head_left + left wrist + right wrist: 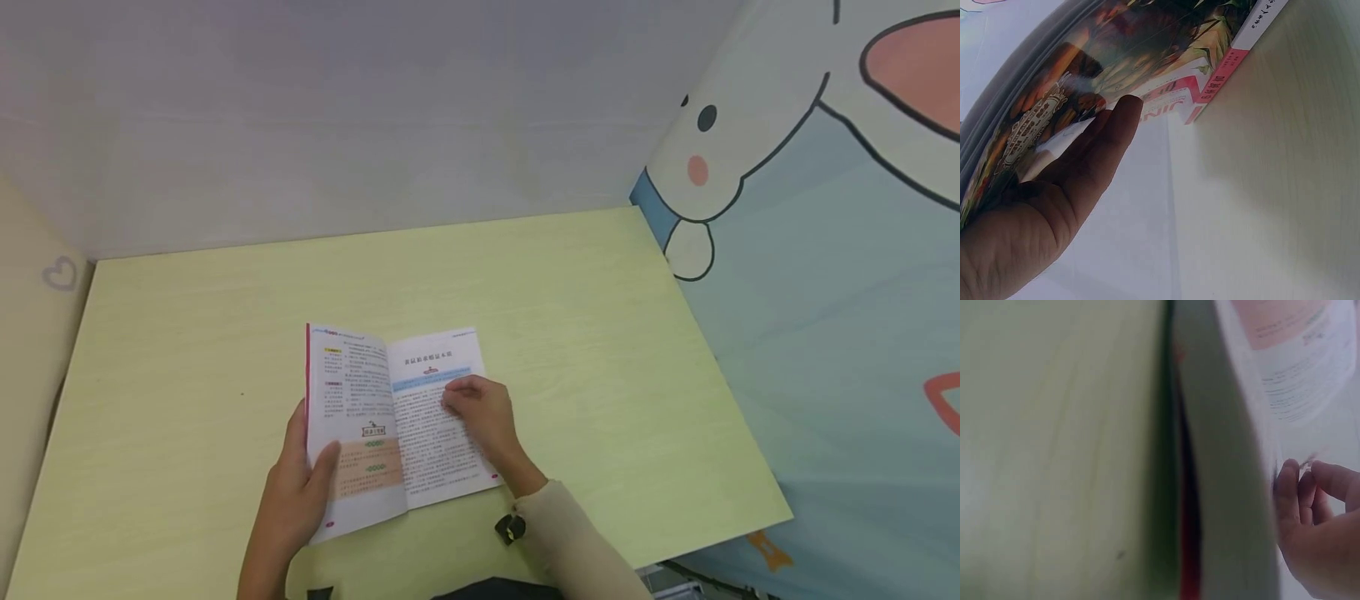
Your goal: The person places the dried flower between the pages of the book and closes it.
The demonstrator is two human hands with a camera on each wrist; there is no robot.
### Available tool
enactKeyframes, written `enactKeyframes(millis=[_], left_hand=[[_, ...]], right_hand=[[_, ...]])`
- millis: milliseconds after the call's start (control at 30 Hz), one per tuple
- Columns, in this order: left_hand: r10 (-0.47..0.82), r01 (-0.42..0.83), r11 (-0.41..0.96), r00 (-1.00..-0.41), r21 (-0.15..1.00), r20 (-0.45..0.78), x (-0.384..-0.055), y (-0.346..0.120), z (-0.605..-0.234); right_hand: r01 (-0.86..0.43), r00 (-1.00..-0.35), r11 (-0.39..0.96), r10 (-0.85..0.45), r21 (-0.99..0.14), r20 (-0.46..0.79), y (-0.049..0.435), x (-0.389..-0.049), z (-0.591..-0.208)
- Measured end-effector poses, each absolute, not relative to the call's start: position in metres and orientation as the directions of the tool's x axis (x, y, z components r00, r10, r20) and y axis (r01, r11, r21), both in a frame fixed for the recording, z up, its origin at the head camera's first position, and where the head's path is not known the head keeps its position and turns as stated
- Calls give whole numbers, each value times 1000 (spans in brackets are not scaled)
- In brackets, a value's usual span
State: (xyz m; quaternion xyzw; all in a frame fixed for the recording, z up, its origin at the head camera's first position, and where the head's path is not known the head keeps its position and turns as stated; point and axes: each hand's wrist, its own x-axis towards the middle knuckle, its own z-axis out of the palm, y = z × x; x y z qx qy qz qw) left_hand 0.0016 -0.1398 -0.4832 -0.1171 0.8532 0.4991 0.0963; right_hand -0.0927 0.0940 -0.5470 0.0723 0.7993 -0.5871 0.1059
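An open book (pixel 438 417) with printed Chinese text lies on the table, its left pages raised. My left hand (pixel 296 496) grips the left side, thumb over the page margin and fingers behind the cover. In the left wrist view, those fingers (pixel 1113 134) lie against the glossy, colourful cover (pixel 1147 47). My right hand (pixel 489 417) is over the right page, fingers loosely bent and fingertips at the text. The right wrist view shows the right hand (pixel 1313 519) with thumb and forefinger close together, a small gap between them, and no page visibly pinched.
The pale wooden table (pixel 585 333) spreads around the book. A plain wall (pixel 360 125) stands behind it, and a cartoon-printed cloth (pixel 810 317) hangs along the right edge. A small dark object (pixel 511 528) sits at the right sleeve's cuff.
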Motion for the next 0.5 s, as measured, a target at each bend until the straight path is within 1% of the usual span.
enactKeyframes(millis=[100,167,300,500], left_hand=[[-103,-288,473,-957,832,-272,2,-139,-482],[-105,-286,474,-957,833,-269,3,-139,-481],[-107,-283,478,-958,832,-265,3,-139,-481],[-109,-285,481,-958,829,-265,4,-138,-480]], right_hand=[[149,-986,456,-1,-877,-168,91,-91,-547],[116,-990,511,-7,-852,-139,89,-91,-547],[70,-994,571,-27,-818,-104,86,-91,-547],[2,-994,623,-82,-782,-68,87,-92,-547]])
